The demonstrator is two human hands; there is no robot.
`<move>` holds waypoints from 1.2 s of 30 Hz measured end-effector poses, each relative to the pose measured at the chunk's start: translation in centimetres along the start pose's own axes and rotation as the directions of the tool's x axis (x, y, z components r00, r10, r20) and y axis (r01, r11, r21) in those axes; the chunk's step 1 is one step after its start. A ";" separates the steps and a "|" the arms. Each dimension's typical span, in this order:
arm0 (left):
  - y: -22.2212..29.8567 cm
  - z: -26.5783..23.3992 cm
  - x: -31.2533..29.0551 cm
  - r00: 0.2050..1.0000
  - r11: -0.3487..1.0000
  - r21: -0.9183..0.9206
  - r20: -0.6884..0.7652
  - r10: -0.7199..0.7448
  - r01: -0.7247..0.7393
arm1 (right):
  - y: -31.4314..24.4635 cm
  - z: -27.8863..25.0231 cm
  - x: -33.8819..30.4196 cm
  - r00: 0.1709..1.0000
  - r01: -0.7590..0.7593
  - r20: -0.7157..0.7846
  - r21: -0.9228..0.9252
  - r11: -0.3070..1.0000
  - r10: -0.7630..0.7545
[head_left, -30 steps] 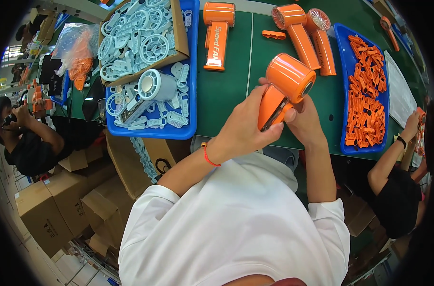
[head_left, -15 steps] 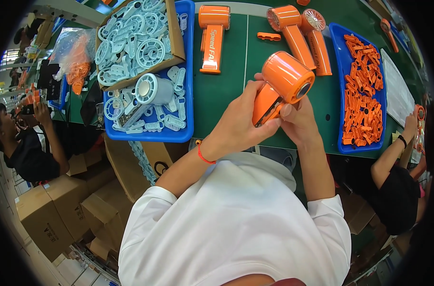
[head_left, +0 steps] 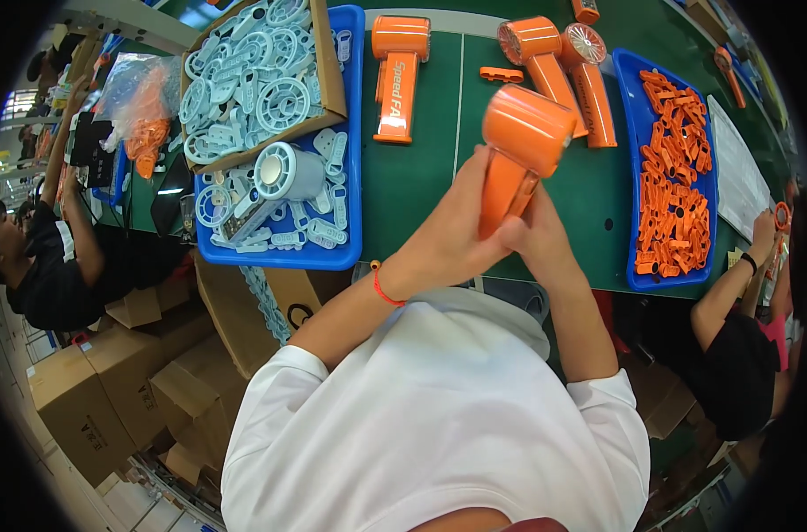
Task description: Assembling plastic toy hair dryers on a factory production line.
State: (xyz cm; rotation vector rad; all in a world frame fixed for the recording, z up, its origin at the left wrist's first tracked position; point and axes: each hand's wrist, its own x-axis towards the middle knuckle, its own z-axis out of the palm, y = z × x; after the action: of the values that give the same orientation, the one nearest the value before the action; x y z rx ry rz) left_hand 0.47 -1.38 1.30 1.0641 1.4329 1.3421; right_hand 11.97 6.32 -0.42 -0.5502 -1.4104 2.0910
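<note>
An orange handheld fan (head_left: 529,130) is held in front of my chest, its round head up and its handle slanting down to the left. My left hand (head_left: 461,222) wraps round the handle from the left, thumb across its lower part. From the right, my right hand (head_left: 542,232) grips the same handle, its fingers mostly hidden behind the fan. Another orange fan (head_left: 396,80) lies on the green table beyond my left hand. Two more orange fans (head_left: 545,66) (head_left: 589,84) lie side by side past the held one, near a small loose orange strip (head_left: 502,74).
At left, a blue tray (head_left: 350,239) holds light-blue parts, a light-blue fan head (head_left: 290,173) and a cardboard box (head_left: 332,115) of more parts. To the right, another blue tray (head_left: 632,222) carries small orange pieces. Co-workers (head_left: 49,257) (head_left: 731,337) sit on both sides.
The held fan has turned in my hands, so the open slot and dark round end no longer show. Both hands have shifted slightly. The left co-worker's arm has risen.
</note>
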 end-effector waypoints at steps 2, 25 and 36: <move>-0.6 0.4 -0.5 0.926 0.760 0.588 -0.048 0.375 -0.278 | -1.0 -0.3 0.4 1.000 -0.006 -0.016 -0.051 0.999 0.006; -0.1 0.2 -1.0 0.894 0.275 0.923 0.131 0.429 -0.268 | -3.4 -2.9 -0.9 0.953 0.303 0.302 -0.944 0.129 -0.022; -0.5 -0.3 0.1 0.886 0.233 0.919 0.199 0.419 -0.317 | -1.5 -4.9 -0.9 0.905 0.418 0.390 -0.891 0.178 -0.171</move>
State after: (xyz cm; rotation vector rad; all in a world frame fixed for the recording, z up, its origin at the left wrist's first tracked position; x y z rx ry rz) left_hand 0.14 -1.37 0.77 2.2726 2.2145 0.6992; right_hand 15.99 9.61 -0.81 -0.4079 -2.6599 0.6729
